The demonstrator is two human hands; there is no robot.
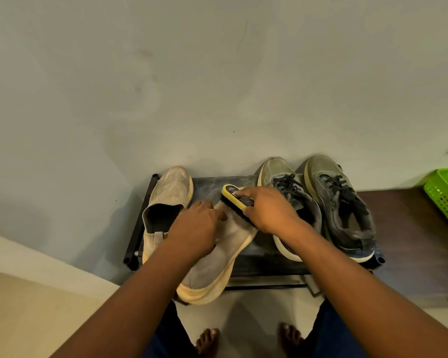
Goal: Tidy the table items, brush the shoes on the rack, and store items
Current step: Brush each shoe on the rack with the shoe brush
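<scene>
While the brush [237,200] lies bristles-down across the beige slip-on shoe [217,257], the step in hand looks to be the brushing of the shoes on the rack [259,254], with this shoe under treatment. Only the head view is given. That shoe sits tilted on the rack's front edge, its pale sole overhanging toward the person's bare feet. Its mate [170,202] stands at the left end of the rack, toe to the wall. Two grey lace-up trainers [321,202] stand side by side at the right end.

The right hand [272,213] is wrapped around the brush's yellow back, forefinger stretched along the top, wrist angled in from the right. The left hand [195,228] presses down on the shoe's upper, fingers curled over it, steadying it; whether it truly grasps or merely presses I cannot tell.

The next move probably calls for firm strokes along the upper while the left hand keeps the shoe from slipping off the edge. A green basket [445,192] sits far right.
</scene>
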